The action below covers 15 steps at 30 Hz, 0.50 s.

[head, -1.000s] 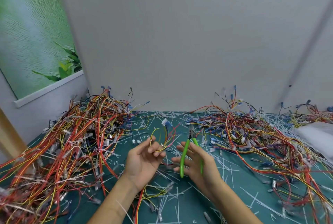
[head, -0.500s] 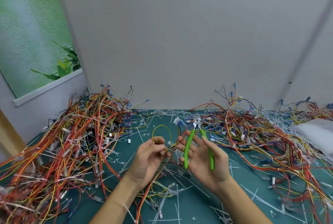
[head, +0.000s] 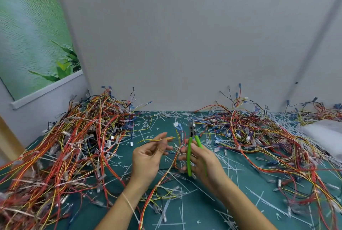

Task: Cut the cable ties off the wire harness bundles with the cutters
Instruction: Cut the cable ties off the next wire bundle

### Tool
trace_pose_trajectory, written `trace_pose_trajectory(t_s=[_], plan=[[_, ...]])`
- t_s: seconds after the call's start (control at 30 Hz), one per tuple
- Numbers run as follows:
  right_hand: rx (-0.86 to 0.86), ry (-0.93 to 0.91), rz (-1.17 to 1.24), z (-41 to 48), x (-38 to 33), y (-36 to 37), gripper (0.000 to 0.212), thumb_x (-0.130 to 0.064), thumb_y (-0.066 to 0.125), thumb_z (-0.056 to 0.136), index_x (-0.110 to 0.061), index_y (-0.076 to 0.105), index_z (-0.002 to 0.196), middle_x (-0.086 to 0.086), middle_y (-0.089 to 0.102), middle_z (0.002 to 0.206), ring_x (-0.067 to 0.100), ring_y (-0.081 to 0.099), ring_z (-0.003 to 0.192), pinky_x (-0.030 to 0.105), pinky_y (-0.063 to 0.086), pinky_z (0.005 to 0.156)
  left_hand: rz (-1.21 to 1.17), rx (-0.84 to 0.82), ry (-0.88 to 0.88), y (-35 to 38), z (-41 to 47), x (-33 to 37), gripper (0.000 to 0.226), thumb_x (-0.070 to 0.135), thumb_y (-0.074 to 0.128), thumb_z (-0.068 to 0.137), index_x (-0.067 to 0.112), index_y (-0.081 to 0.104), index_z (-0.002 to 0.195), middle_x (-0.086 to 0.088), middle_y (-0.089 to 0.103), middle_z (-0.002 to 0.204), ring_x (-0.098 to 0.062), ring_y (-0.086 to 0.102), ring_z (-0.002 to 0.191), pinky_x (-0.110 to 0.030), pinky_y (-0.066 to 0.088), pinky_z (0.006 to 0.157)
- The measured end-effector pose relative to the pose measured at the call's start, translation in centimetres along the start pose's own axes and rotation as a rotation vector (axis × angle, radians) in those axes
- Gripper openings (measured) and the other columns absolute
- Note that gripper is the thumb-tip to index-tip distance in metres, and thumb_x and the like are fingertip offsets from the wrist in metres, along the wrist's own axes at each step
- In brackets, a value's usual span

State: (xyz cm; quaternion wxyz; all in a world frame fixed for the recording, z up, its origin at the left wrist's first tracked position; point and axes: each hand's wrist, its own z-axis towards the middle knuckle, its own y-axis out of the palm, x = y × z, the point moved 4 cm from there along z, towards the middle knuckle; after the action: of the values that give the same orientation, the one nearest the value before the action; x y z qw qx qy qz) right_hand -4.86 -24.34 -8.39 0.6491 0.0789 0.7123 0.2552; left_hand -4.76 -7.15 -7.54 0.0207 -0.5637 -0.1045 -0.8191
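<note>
Along the left edge of the green mat (head: 201,213) I see a deep left heap (head: 64,146) of red, orange and yellow harnesses. It runs from the near left corner back to the grey wall (head: 185,44) and spills in close to the left forearm. The left hand (head: 148,157) is raised over the middle of the mat, palm toward me, thumb and forefinger pinching a yellow wire (head: 157,140) that lies level, the other fingers loosely bent. Between the hands a thin harness (head: 166,174) of red and yellow strands rises from the near edge and ends in a white connector (head: 175,124); it touches the right fingertips, though blur hides how. The right hand (head: 205,165) has its fingers curled round the green handles of the cutters (head: 189,153), nose pointing to the far edge just beside the connector; I cannot tell how the jaws stand. Cut ties (head: 231,166) litter the mat all round. The right heap (head: 259,137) covers the far right corner and trails down the right edge, next to a white bag (head: 325,133). The only bare mat is a strip between the heaps, widest near the front edge under the forearms
</note>
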Motion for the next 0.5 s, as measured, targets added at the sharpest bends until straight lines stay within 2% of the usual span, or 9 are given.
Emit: trace_pose_trajectory(t_s=[0.13,0.27,0.4,0.5], plan=[[-0.063,0.012,-0.026,-0.3,0.2,0.3,0.054,-0.026,0.066,0.087,0.0,0.055,0.132,0.007,0.06,0.092,0.022,0.063,0.081,0.035,0.051,0.063,-0.091,0.115,-0.041,-0.6,0.3,-0.2,0.025,0.024,0.064,0.093,0.012,0.071,0.115,-0.009,0.078,0.09,-0.022,0.075,0.079,-0.024,0.058,0.064],[-0.081,0.001,0.082,-0.3,-0.2,0.1,0.046,-0.025,0.065,0.084,-0.007,0.056,0.125,0.006,0.054,0.089,0.02,0.057,0.076,0.034,0.05,0.064,-0.223,0.27,-0.134,-1.9,0.7,-0.6,0.015,0.023,0.058,0.099,0.014,0.067,0.107,-0.004,0.073,0.077,-0.021,0.07,0.076,-0.024,0.057,0.061],[-0.073,-0.034,0.287,-0.1,-1.3,-0.8,0.033,-0.023,0.059,0.091,-0.01,0.055,0.122,0.006,0.052,0.088,0.021,0.051,0.074,0.035,0.043,0.067,-0.388,0.275,-0.22,-2.1,0.9,-0.6,0.017,0.023,0.05,0.103,0.013,0.061,0.11,-0.002,0.062,0.066,-0.021,0.071,0.069,-0.028,0.059,0.058],[-0.072,-0.057,0.389,0.1,-2.0,-1.6,0.042,-0.029,0.065,0.087,-0.009,0.054,0.122,0.007,0.052,0.089,0.022,0.052,0.074,0.034,0.045,0.066,-0.481,0.253,-0.245,-1.9,0.8,-0.3,0.016,0.023,0.05,0.103,0.014,0.06,0.111,-0.004,0.063,0.07,-0.02,0.071,0.068,-0.025,0.058,0.054]])
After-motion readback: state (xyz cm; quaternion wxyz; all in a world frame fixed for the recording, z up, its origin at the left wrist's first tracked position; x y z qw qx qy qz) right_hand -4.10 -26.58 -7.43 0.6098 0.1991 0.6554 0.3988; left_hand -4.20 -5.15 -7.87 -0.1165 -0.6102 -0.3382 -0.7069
